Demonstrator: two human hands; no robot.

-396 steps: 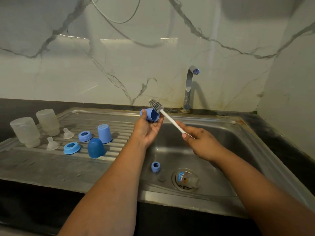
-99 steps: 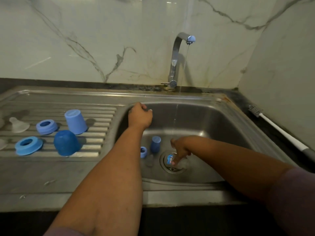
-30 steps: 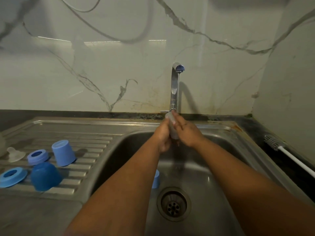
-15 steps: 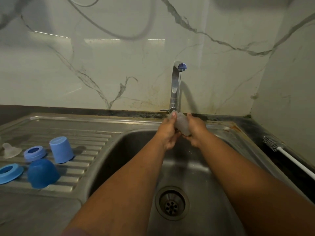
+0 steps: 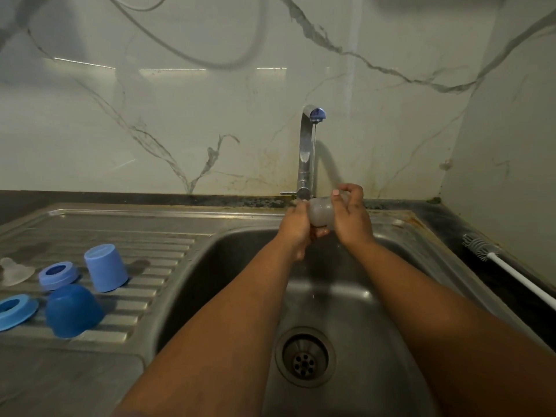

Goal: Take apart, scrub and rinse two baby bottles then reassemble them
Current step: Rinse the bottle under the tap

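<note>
Both hands hold a small frosted clear bottle (image 5: 322, 212) over the sink basin (image 5: 246, 266), under a thin stream from the tap (image 5: 307, 152). My left hand (image 5: 296, 225) grips its left end from below. My right hand (image 5: 350, 215) curls round its right end, thumb on top. On the drainboard lie two blue caps (image 5: 105, 272) (image 5: 73, 310), two blue collar rings (image 5: 58, 275) (image 5: 15, 311) and a clear teat (image 5: 13, 270). The bottle brush (image 5: 493, 257) lies on the dark counter at the right.
The drain strainer (image 5: 304, 356) sits in the basin floor between my forearms. The ribbed drainboard (image 5: 150, 236) fills the left side. A marble-patterned wall rises behind, and another closes in at the right.
The bottle has turned in my hands from more upright to lying sideways, and both hands have shifted slightly right under the running water.
</note>
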